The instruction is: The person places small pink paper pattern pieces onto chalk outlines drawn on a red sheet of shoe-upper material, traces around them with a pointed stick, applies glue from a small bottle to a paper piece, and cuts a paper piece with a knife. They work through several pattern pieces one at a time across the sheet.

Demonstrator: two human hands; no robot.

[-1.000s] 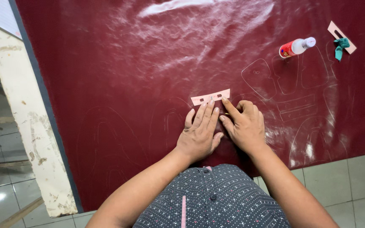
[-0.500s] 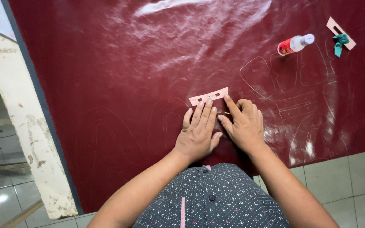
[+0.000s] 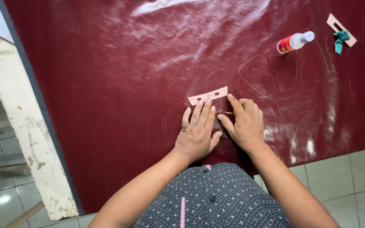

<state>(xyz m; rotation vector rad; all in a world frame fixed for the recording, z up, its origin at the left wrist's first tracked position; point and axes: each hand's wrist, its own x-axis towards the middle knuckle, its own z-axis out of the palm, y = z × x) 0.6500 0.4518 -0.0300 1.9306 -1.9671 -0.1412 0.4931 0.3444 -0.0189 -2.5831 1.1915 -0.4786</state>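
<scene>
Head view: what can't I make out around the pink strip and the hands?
- Right hand: a thin yellowish tool under the fingers, mostly hidden by them.
- Pink strip: its near edge is covered by left hand fingertips.
- Maroon sheet: cut off at top and right edges.

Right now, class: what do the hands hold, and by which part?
The left hand pins the pink template strip flat by its lower edge; the right hand pinches a thin yellow tool.
</scene>
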